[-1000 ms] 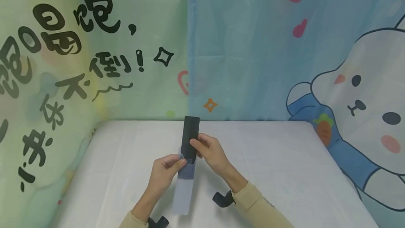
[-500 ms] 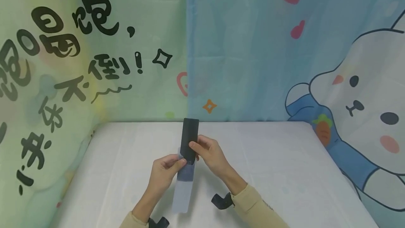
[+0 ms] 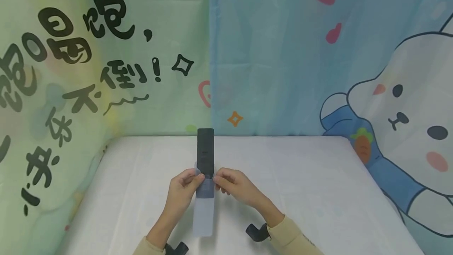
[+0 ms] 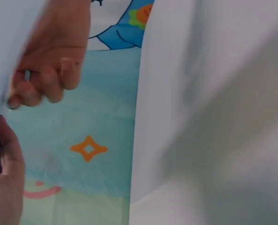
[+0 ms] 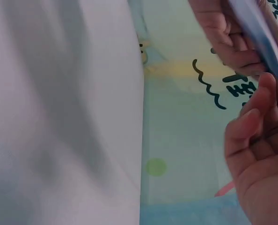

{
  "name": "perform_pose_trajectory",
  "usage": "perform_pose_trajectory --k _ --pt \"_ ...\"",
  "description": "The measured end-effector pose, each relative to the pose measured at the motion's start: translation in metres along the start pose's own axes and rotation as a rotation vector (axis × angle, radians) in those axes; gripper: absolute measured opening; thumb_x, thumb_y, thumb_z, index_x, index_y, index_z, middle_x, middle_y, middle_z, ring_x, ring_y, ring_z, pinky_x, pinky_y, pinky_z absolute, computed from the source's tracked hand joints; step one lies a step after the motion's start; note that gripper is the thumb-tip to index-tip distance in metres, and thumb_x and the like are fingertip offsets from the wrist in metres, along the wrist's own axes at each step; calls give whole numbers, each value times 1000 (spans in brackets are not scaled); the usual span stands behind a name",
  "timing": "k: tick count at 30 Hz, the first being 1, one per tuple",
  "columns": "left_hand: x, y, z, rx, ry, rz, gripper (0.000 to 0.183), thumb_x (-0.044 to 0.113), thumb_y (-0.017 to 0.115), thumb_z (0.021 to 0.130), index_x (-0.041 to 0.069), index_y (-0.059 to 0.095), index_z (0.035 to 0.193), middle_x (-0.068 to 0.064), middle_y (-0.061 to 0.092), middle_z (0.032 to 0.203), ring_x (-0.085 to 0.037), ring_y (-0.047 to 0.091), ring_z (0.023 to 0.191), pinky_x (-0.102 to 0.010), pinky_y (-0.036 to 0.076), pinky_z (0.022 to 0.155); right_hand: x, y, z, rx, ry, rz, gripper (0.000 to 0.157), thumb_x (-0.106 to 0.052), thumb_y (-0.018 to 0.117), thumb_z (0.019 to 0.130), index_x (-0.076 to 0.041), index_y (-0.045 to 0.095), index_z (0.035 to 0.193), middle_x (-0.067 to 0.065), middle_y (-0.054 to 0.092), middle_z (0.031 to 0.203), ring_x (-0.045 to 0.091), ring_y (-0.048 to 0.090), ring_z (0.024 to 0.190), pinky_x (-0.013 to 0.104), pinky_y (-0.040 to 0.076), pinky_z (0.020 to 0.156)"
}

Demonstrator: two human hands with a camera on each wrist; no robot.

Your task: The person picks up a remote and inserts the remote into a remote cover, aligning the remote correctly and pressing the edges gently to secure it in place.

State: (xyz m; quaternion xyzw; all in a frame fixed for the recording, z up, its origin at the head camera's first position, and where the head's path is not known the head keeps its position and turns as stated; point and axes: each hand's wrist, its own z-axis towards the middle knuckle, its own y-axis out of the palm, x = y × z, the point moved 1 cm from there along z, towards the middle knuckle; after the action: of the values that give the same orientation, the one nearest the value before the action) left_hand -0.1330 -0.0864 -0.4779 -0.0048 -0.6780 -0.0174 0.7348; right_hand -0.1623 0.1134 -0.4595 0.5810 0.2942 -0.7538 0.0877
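Observation:
A slim black rectangular object (image 3: 205, 145) stands upright in the head view, its lower end inside a long translucent plastic sleeve (image 3: 203, 219). Its exact kind does not show. My left hand (image 3: 182, 192) pinches the sleeve's left edge near its mouth, thumb in front. On the opposite side, my right hand (image 3: 237, 186) pinches the right edge at about the same height, the other fingers curled. The left wrist view shows the sleeve (image 4: 8, 42) only in part, at the left border. In the right wrist view the sleeve (image 5: 258, 33) appears edge-on and blurred.
A white-covered table (image 3: 318, 192) lies under both hands. Behind it hang printed curtains (image 3: 262, 50), with black characters at left and a cartoon bear-like figure (image 3: 400, 109) at right. Dark wrist-worn devices (image 3: 258, 232) sit below each wrist.
My right hand has let go of the black object and moved down to the sleeve's right edge. The black object and sleeve have shifted slightly left and stand straighter. My left hand keeps its pinch.

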Motion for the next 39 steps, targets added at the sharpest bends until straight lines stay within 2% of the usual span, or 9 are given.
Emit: perform_pose_trajectory --k 3,8,14,19,22,28,31,34,39 --pt "-1 0 1 -13 -14 34 28 23 71 95 -1 68 108 -11 73 97 -22 70 88 -27 54 77 1 0 -1 -87 -108 8 19 -8 53 105 -3 62 89 11 63 81 21 55 69 29 49 62" --pt "0 -2 3 -76 -37 92 29 31 73 93 2 69 94 -6 73 85 -19 68 74 -26 53 67 0 -1 -4 -134 -189 16 18 -3 54 103 -3 64 87 11 62 79 19 55 70 29 50 66" --pt "4 -5 5 -145 4 103 27 25 73 94 -1 69 90 -4 68 73 -14 64 61 -25 53 61 -3 9 -7 5 -138 1 24 -3 54 102 -5 63 80 4 56 70 13 48 64 25 40 60" --pt "2 -6 7 -178 27 95 23 22 72 95 -2 72 96 -4 69 75 -13 63 62 -26 53 67 -5 13 -3 146 -53 27 26 -7 53 103 -3 61 79 6 55 71 16 49 67 27 42 63" --pt "2 -6 9 -198 52 107 21 21 72 95 0 73 99 1 62 67 -9 54 55 -22 46 58 -6 11 3 203 -26 78 24 -6 53 102 0 62 81 4 54 72 18 49 67 28 42 62" --pt "6 -3 11 -215 129 123 18 19 70 96 2 73 96 3 45 55 -7 33 47 -21 27 45 -5 2 10 189 -77 120 22 -3 52 102 1 62 83 4 55 73 20 50 68 29 43 63" --pt "6 -2 10 -192 103 108 18 20 70 96 3 73 100 1 59 64 -6 50 53 -20 41 51 -6 -2 9 127 -151 62 21 -1 52 103 -3 62 84 7 56 75 23 51 69 29 44 64" --pt "7 0 10 -146 105 74 21 21 71 96 2 73 104 -4 72 84 -12 68 74 -26 56 69 -7 -5 10 95 -199 26 18 1 53 102 -4 62 87 12 57 79 28 53 73 30 47 68" --pt "8 4 16 -72 133 71 19 24 73 94 5 75 97 -5 74 93 -19 70 85 -33 56 78 -12 -12 10 117 -132 -51 10 -5 62 99 -7 66 91 6 60 81 21 55 73 29 48 66"
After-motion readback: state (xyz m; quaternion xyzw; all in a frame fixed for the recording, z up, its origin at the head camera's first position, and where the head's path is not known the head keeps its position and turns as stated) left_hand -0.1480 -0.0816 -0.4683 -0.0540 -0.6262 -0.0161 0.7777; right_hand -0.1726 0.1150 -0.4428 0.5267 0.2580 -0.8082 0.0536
